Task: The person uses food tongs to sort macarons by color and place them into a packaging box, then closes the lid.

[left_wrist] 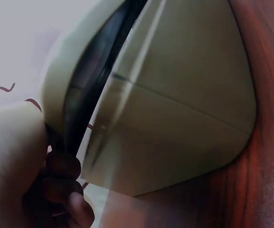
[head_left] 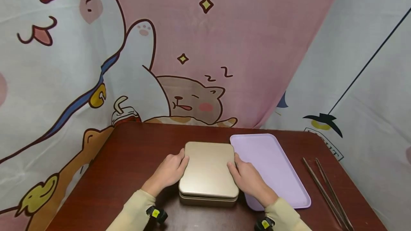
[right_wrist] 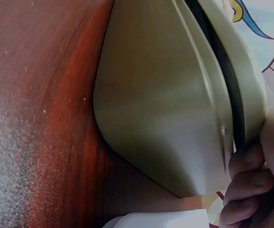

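Observation:
A gold rectangular tin (head_left: pixel 208 202) stands on the table in the middle of the head view, its plain gold lid (head_left: pixel 208 168) over it. My left hand (head_left: pixel 170 169) grips the lid's left edge, thumb on top and fingers curled beneath. On the opposite edge my right hand (head_left: pixel 249 178) holds the lid the same way. Both wrist views show a dark gap between the raised lid (left_wrist: pixel 56 80) and the tin's body (right_wrist: pixel 155 99), which rests on the wood. The tin's inside is hidden under the lid.
A lilac tray (head_left: pixel 273 167) lies just right of the tin, partly under my right arm. Farther right, metal tongs (head_left: pixel 330 191) lie near the edge of the dark red-brown table (head_left: pixel 128 159). A cartoon-printed cloth (head_left: pixel 257 45) hangs behind and beside the table.

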The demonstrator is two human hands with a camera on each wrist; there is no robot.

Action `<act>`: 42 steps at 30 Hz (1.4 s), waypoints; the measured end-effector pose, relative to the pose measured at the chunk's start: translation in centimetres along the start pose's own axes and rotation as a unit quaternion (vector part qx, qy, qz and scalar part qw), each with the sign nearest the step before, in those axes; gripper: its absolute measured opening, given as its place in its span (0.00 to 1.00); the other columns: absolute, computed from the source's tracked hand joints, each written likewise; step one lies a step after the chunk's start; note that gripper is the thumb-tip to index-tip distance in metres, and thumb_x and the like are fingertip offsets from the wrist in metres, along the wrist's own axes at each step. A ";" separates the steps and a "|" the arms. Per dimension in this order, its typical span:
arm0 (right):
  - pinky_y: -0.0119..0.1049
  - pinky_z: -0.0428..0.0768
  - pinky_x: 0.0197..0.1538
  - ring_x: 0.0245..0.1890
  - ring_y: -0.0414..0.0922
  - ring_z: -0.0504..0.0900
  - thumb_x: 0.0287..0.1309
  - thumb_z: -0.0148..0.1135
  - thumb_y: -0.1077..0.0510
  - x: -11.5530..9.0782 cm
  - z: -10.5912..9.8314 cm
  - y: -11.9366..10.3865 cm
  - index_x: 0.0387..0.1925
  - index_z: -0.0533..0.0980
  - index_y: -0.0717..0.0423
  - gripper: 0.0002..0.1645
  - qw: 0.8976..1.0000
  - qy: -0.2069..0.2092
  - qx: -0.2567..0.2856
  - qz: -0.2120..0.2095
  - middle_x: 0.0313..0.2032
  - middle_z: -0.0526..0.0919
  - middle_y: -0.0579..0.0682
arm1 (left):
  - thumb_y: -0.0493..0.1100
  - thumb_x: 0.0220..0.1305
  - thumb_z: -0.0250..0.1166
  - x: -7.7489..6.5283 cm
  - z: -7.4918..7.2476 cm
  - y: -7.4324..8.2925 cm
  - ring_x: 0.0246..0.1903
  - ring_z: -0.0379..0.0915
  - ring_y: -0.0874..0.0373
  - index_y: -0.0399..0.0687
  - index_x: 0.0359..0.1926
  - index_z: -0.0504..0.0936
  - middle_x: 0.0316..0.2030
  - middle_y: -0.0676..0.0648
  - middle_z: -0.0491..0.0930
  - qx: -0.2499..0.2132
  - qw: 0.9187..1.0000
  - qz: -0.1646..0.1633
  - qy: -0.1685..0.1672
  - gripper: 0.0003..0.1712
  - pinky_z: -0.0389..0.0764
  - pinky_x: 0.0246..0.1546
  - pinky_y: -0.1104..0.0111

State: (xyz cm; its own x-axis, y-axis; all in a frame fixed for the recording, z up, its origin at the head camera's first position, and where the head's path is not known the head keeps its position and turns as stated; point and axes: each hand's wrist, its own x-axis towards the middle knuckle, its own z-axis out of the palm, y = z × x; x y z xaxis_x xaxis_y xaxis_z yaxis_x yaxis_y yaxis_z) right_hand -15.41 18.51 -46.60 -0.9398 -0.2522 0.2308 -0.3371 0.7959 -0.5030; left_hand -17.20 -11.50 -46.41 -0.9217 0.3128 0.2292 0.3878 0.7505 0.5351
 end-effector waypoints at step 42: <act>0.58 0.84 0.56 0.52 0.65 0.87 0.80 0.55 0.51 0.0 0.3 0.3 0.72 0.61 0.80 0.39 0.998 -0.065 -0.010 0.012 0.54 0.82 0.77 | 0.46 0.82 0.53 -0.4 1.4 -0.7 0.51 0.85 0.38 0.20 0.67 0.72 0.56 0.24 0.81 0.015 1.000 -0.008 -0.005 0.30 0.86 0.53 0.49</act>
State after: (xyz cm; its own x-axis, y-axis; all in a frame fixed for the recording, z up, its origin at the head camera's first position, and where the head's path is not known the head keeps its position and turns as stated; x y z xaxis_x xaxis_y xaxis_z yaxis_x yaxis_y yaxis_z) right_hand -15.51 18.59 -47.04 -0.9477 -0.3002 0.1082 -0.3136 0.8130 -0.4907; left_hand -17.16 -11.36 -48.01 -0.9282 0.3058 0.2120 0.3720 0.7731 0.5137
